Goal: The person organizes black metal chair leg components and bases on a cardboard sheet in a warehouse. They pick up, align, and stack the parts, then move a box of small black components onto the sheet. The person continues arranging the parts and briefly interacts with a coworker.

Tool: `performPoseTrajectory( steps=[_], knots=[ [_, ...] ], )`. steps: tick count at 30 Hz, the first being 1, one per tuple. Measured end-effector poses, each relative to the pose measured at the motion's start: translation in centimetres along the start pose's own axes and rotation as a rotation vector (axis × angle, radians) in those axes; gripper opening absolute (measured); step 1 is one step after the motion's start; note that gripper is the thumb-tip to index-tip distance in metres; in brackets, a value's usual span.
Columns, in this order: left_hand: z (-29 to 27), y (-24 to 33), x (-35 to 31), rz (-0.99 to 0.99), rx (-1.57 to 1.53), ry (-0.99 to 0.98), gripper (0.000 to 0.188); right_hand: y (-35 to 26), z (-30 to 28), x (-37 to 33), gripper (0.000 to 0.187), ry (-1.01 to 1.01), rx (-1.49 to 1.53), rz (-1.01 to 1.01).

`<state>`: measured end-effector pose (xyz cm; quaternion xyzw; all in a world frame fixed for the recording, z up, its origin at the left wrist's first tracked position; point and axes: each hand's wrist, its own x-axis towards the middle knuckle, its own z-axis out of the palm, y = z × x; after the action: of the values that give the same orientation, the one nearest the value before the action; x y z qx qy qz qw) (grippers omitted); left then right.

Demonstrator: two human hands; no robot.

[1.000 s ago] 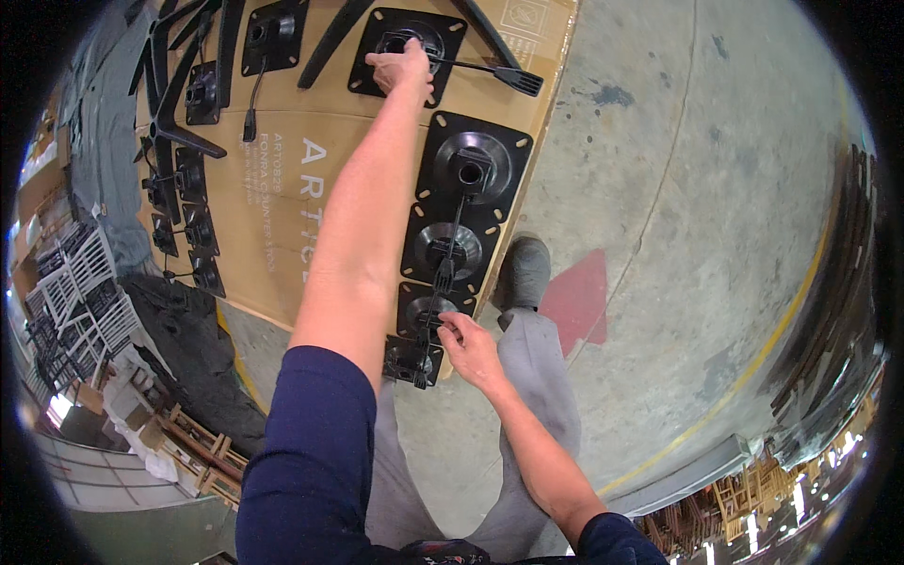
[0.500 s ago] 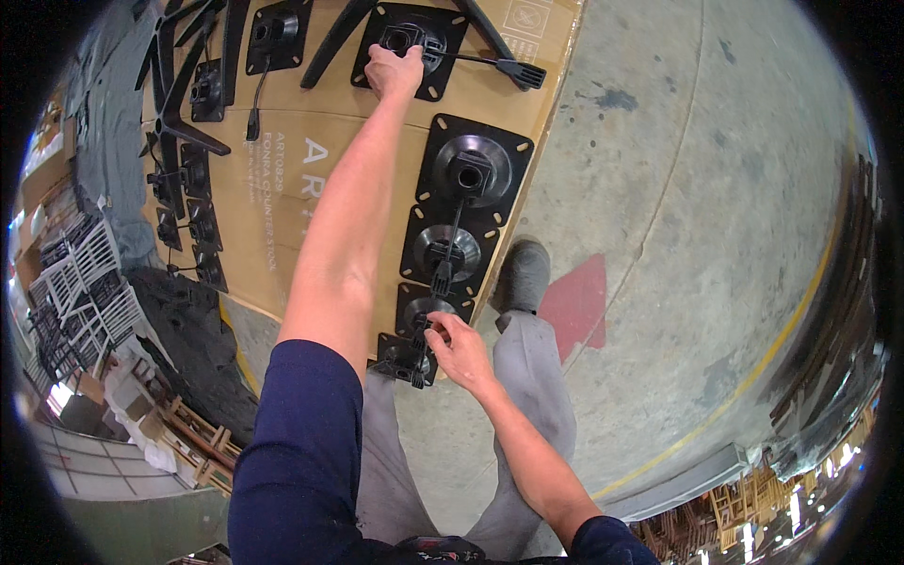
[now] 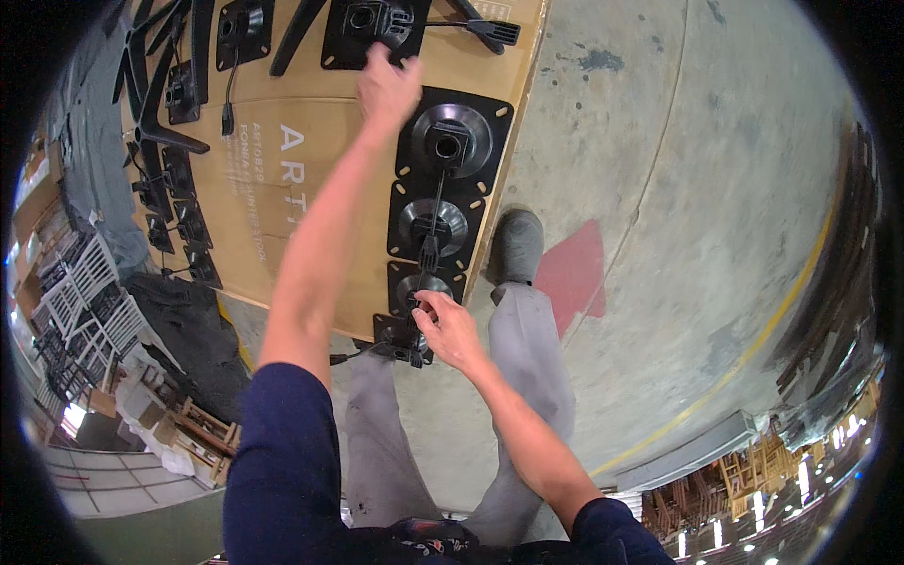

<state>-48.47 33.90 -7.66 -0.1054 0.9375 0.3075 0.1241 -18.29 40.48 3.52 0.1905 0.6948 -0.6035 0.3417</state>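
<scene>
My left hand (image 3: pixel 388 92), blurred by motion, is at the near edge of a black square swivel plate (image 3: pixel 341 52) with a round hub and a side lever. Its fingers look apart, and nothing shows in them. Nearer to me, a column of similar plates runs along the box's right side: a large one (image 3: pixel 476 108), a second (image 3: pixel 452 252) and smaller-looking ones toward my legs. My right hand (image 3: pixel 446 331) hovers over or touches the third plate (image 3: pixel 402 275) of that column, thumb and forefinger bent but apart. Its other fingers are partly hidden.
The plates lie on a large flat cardboard box (image 3: pixel 254 212). Black angled legs (image 3: pixel 155 104) and more swivel plates (image 3: pixel 193 224) are at its left. Concrete floor with a red patch (image 3: pixel 574 273) stretches right. Stacked white frames (image 3: pixel 89 292) stand far left.
My left hand has come off the far plate's hub, back toward me past its near edge. My right hand stays by the third plate. The whole view has shifted slightly.
</scene>
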Motion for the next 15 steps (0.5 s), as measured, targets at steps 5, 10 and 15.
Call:
performPoseTrajectory(
  steps=[5,10,15],
  knots=[
    [1.8,0.9,-11.4,0.099,0.446,-0.27,0.071,0.5,0.1,0.4,0.031,-0.009,-0.018,0.001],
    [3.8,0.1,-12.6,0.077,0.224,-0.094,0.067,0.1,0.2,0.3,0.033,-0.047,-0.011,0.024],
    [4.3,0.9,-11.5,0.147,0.205,-0.141,0.065,-0.5,0.0,0.2,0.033,-0.098,-0.001,0.078]
  ],
)
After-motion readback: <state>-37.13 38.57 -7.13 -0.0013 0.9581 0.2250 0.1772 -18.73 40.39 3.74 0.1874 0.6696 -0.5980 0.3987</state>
